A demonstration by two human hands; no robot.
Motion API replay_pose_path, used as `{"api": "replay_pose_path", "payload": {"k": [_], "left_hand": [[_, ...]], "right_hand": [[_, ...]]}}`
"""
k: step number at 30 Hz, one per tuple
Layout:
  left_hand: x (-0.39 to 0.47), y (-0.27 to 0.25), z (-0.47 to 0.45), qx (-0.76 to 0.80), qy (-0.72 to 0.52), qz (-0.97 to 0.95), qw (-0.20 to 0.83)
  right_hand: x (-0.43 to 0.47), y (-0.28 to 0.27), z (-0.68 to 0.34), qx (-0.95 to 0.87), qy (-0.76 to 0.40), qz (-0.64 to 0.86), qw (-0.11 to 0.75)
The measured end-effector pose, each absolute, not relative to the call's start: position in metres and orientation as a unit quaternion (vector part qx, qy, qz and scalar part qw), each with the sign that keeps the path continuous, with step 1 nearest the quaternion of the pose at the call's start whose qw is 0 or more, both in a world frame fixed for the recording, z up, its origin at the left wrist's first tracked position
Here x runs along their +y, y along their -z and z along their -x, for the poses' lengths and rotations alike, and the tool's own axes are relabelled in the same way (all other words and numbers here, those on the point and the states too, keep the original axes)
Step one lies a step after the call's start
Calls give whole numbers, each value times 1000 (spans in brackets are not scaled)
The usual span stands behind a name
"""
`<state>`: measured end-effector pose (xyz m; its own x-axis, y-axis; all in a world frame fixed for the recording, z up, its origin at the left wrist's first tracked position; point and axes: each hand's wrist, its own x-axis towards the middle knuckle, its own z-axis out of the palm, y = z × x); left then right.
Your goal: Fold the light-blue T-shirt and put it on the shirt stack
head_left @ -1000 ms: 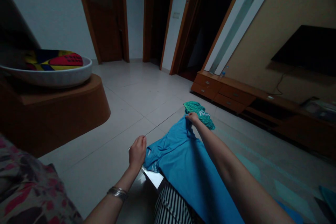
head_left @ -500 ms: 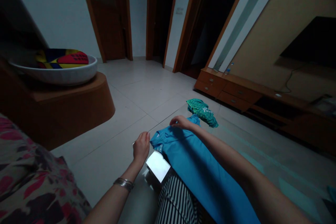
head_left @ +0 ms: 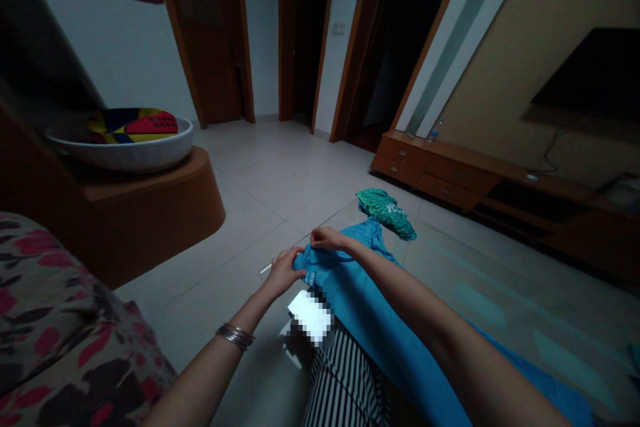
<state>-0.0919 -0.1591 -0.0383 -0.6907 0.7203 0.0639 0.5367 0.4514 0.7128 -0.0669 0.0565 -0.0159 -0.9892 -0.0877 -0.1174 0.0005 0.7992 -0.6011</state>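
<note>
A blue shirt [head_left: 345, 283] with small white print near its end lies stretched across my lap toward the floor in front. At its far left end, my left hand [head_left: 285, 271] has its thumb and fingers around the cloth edge. Just to the right, my right hand [head_left: 327, 239] pinches the cloth from above, with the fingertips curled in. A thin pale strip [head_left: 265, 268] shows beside my left hand; most of it is hidden. Under the shirt are my striped trousers [head_left: 345, 373]. A bright white rectangular object [head_left: 305, 312], partly pixelated, is below my left hand.
A crumpled green garment [head_left: 386, 212] lies on the tiled floor beyond the shirt. At left, a white bowl [head_left: 135, 157] with a colourful item stands on a brown ledge [head_left: 165, 213], near flowered fabric [head_left: 60, 320]. A low wooden cabinet [head_left: 460, 180] runs along the right wall.
My left hand has opened from a fist and moved right onto the shirt's edge. My right hand has moved slightly left and down, and the cloth there is more bunched.
</note>
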Motion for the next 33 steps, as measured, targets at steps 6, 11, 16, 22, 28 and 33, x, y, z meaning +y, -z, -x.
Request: {"api": "replay_pose_path", "payload": {"k": [6, 11, 16, 22, 28, 33], "left_hand": [[-168, 16, 128, 884, -269, -368, 102], [-165, 19, 150, 920, -208, -324, 80], [-129, 29, 144, 863, -263, -431, 27], [-86, 35, 148, 776, -247, -565, 131], [-73, 27, 158, 816, -155, -532, 162], [-69, 22, 164, 754, -273, -550, 234]], "right_hand": [[64, 12, 66, 945, 326, -14, -1], [120, 2, 48, 954, 266, -123, -65], [150, 5, 23, 971, 193, -138, -27], [126, 17, 33, 989, 135, -64, -7], [128, 19, 40, 991, 111, -67, 9], [137, 21, 41, 985, 142, -96, 22]]}}
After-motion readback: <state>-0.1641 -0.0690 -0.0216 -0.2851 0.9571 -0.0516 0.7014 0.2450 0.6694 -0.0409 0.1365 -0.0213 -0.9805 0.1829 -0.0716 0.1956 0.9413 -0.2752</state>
